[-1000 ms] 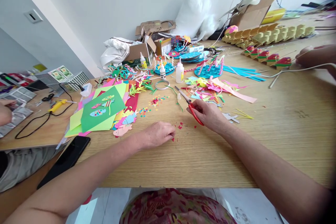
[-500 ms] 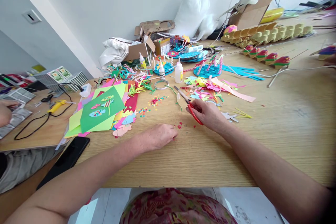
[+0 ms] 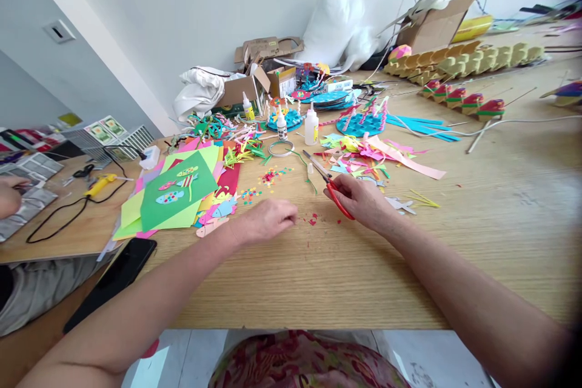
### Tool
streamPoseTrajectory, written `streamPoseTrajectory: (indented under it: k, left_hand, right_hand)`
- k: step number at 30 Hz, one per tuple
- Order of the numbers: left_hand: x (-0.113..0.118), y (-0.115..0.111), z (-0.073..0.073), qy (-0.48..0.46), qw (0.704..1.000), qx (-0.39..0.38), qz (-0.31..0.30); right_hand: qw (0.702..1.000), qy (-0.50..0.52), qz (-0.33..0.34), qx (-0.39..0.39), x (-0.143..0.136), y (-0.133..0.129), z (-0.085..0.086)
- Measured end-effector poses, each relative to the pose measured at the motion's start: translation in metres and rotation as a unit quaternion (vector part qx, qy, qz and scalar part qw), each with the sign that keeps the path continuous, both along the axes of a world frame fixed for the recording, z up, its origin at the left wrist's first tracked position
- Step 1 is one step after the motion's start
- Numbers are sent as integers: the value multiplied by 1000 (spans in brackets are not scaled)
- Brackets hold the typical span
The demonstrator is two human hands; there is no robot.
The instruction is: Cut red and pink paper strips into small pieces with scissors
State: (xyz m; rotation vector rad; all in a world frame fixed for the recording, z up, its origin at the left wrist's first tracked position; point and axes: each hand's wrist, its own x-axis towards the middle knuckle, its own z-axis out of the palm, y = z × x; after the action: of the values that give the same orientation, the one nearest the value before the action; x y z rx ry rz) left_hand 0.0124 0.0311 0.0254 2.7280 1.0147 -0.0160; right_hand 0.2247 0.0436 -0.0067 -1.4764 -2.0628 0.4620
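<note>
Remotely, I recorded the left hand [image 3: 269,220] with fingers curled together; I could not tell whether they pinched anything. Red scraps [image 3: 313,219] lay on the tabletop [image 3: 364,285] just right of it, the nearer hand. Beyond, the right hand's [image 3: 361,199] fingers gripped red-handled scissors [image 3: 328,182], long axis slanting away leftward; a white bottle [image 3: 311,127] stood past the tips.

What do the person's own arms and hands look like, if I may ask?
The left hand and right hand are bare, with no gloves, watch, bracelet or sleeves in view. A red patterned garment shows below.
</note>
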Motion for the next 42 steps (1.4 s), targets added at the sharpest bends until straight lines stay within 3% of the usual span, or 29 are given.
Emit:
streamPoseTrajectory:
  k: [6, 11, 15, 19, 42]
  left_hand:
    - [-24, 61, 13, -19, 988, 53, 142]
    - [-35, 105, -4, -10, 983, 73, 166]
    - [-40, 123, -22, 0, 982, 73, 171]
    - [-44, 129, -27, 4, 985, 72, 160]
    - [-42, 113, -20, 1, 978, 128, 163]
  right_hand:
    - [1000, -6, 7, -5, 0, 1, 1]
    - [1000, -5, 10, -6, 2, 1, -2]
    - [1000, 0, 15, -1, 4, 2, -4]
    - [1000, -2, 20, 6, 4, 4, -6]
    - [1000, -13, 6, -7, 3, 1, -1]
